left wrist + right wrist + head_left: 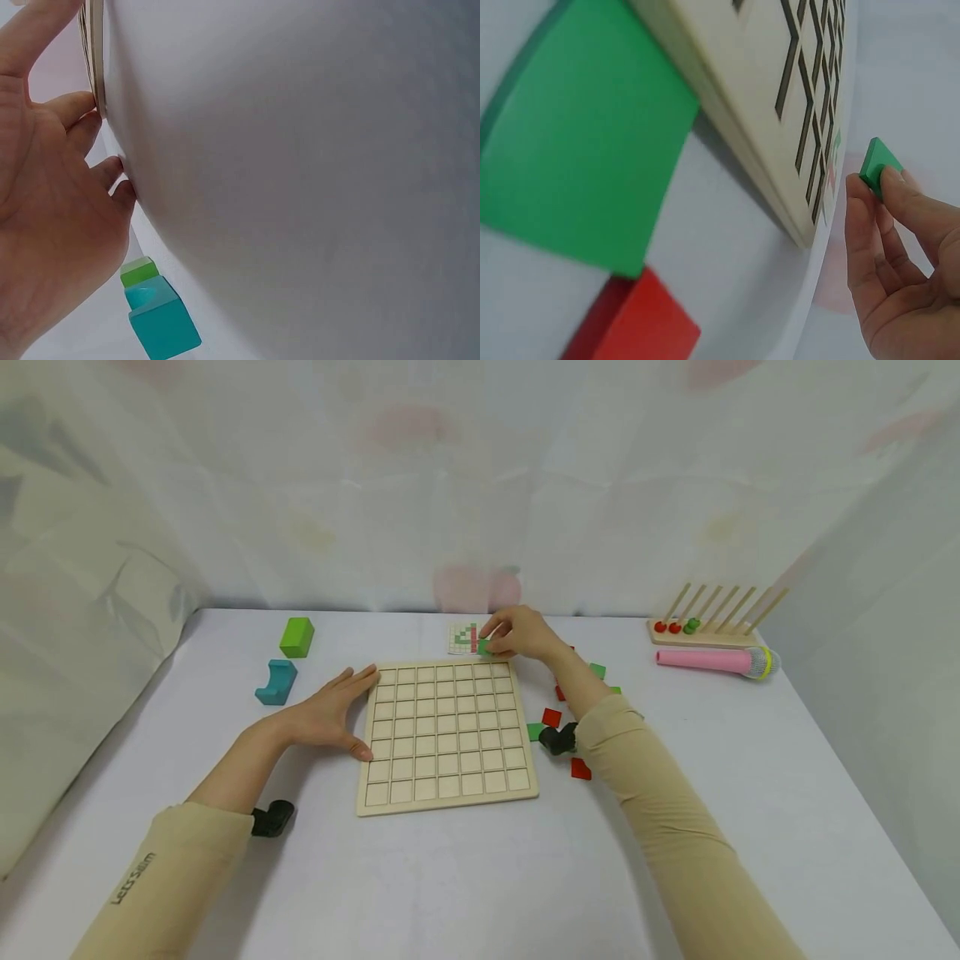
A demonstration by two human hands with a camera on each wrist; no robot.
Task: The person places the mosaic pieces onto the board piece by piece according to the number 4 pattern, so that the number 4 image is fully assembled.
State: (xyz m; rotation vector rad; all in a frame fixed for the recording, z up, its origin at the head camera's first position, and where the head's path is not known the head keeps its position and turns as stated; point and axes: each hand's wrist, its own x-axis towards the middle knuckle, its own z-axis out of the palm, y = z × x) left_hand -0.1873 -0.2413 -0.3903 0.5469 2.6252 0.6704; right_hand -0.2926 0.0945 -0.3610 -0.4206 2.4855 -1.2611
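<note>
A square wooden grid board (447,790) lies flat on the white table, its cells bare. My left hand (322,714) rests along the board's left edge, fingers spread and thumb touching the rim; in the left wrist view the fingertips (85,131) touch the edge and tabletop. Thumb and fingers of my right hand (525,633) pinch a green square tile (877,166), held above the board's far right corner. Just behind the board lies a small pattern card (462,638) with green and red squares, partly covered by the tile and hand.
Loose red tiles (551,717) and green tiles (597,671) lie right of the board, some hidden under my right arm. At left stand a green block (297,637) and a teal curved block (277,682). A peg rack (705,632) and pink toy microphone (705,660) sit at far right.
</note>
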